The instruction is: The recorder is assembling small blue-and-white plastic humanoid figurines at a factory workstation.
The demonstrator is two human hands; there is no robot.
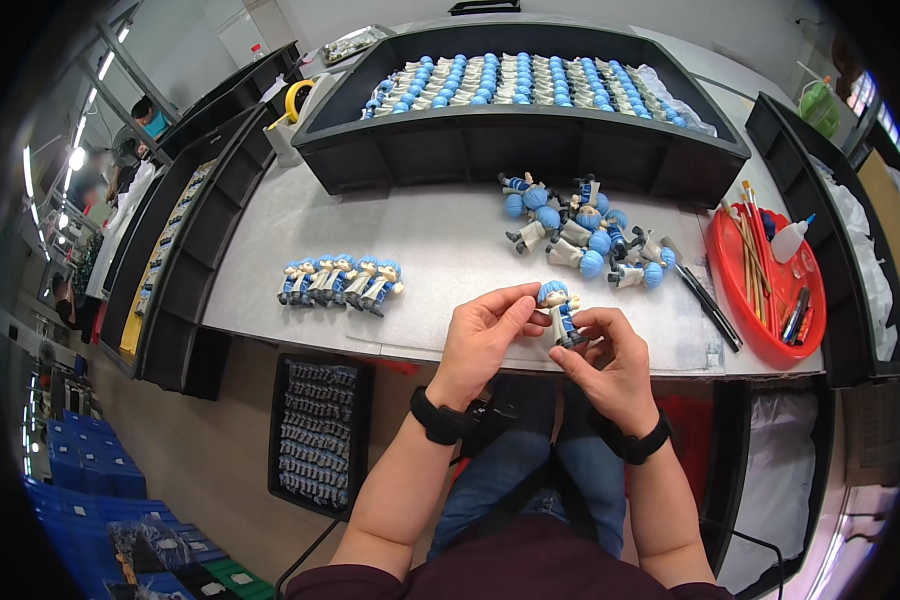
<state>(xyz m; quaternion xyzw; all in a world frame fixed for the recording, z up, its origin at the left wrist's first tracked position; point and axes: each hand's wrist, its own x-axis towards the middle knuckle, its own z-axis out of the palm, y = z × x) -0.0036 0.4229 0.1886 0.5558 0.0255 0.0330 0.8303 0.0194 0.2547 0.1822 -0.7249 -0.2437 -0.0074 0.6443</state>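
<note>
Maroon shirt [470, 572] nearest the lens, then grey-white table [445, 228], black crate [510, 150] of blue-haired figurines [520, 75] along its far side, red tray [772, 350] with brushes [753, 255] and squeeze bottle [788, 243] at right, loose heap [591, 262] of similar figurines left of the tray. Left hand [485, 335] and right hand [615, 360] above the table's near edge, figurine row [325, 280] to their left. Smallest: held figurine [562, 316], between the hands, roughly upright; left finger and thumb pinched at its side, right fingers clamped low on it. Reads as close handling of one piece; next move calls for steady fingertip control, light grip, face kept clear
</note>
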